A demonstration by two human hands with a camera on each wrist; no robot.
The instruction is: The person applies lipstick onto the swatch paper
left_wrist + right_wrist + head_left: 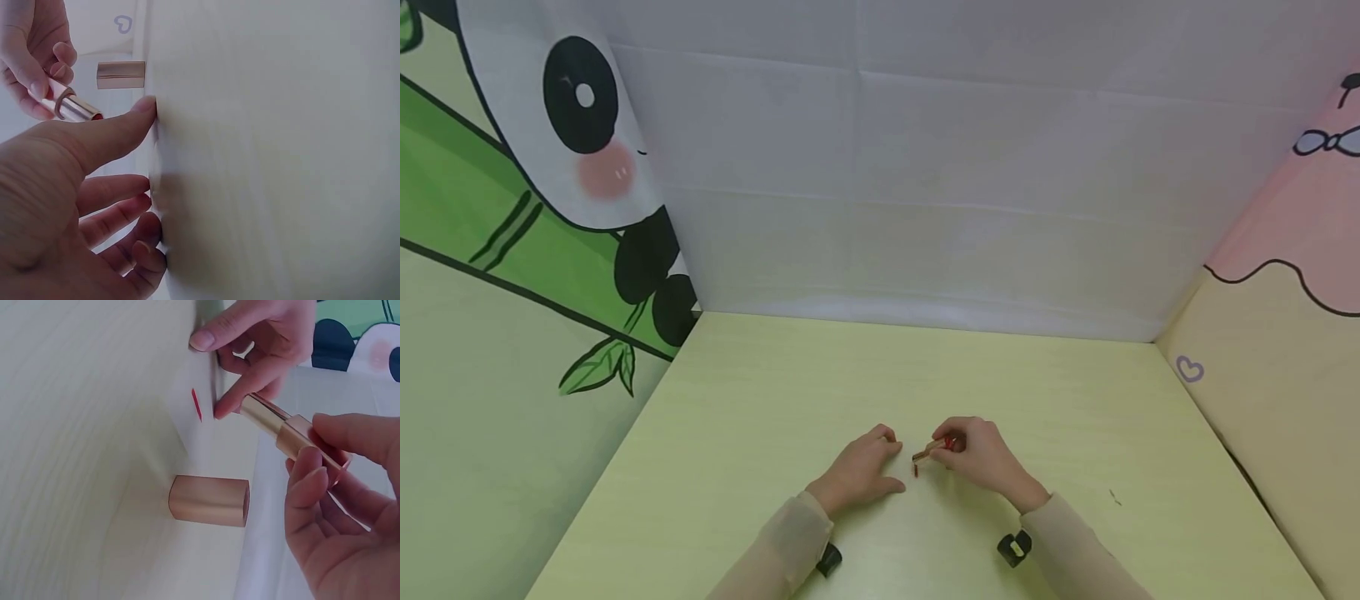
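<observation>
My right hand (981, 454) pinches the base of an uncapped, rose-gold lipstick (300, 439) between thumb and fingers. Its open end tilts down toward the left hand, close over a short red streak (196, 404) on a pale sheet (181, 425). The lipstick's rose-gold cap (209, 500) stands upright on the table beside the right hand; the left wrist view shows that cap (121, 75) beyond the left thumb. My left hand (861, 471) rests with fingertips and thumb on the surface, spread and loosely bent, holding nothing.
The pale yellow table (790, 375) meets a white back wall (925, 208). Printed side walls stand left and right. A thin dark mark (1115, 497) lies on the table to the right. Small black cameras sit at both wrists.
</observation>
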